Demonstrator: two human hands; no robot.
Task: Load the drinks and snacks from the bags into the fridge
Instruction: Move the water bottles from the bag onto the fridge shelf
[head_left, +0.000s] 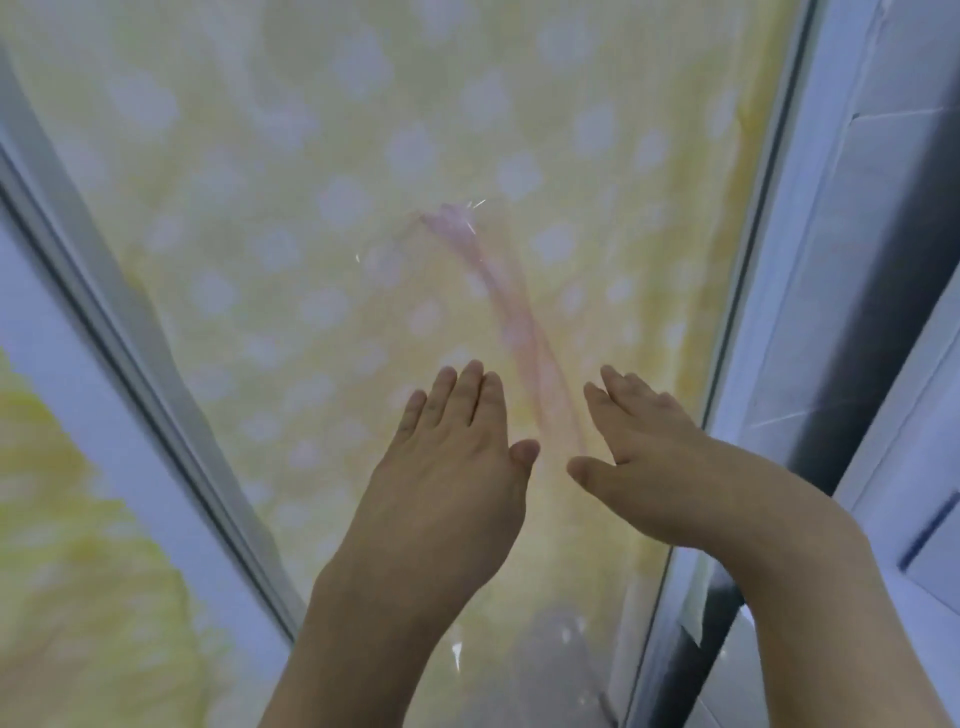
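Both hands are stretched forward side by side, fingers straight and empty. My left hand (457, 457) and my right hand (644, 441) lie flat against or just above a glossy yellow panel (322, 218) with pale spots and a pink streak; the blur hides whether they touch it. A grey rubber seal (130, 338) and a white frame border the panel on the left, like part of the fridge. No bag, drink or snack is in view.
On the right runs a white and dark grey edge (810, 312), with a white panel and a blue mark (930, 530) beyond it. A second yellow patch (78, 571) shows at the lower left. The whole view is motion-blurred.
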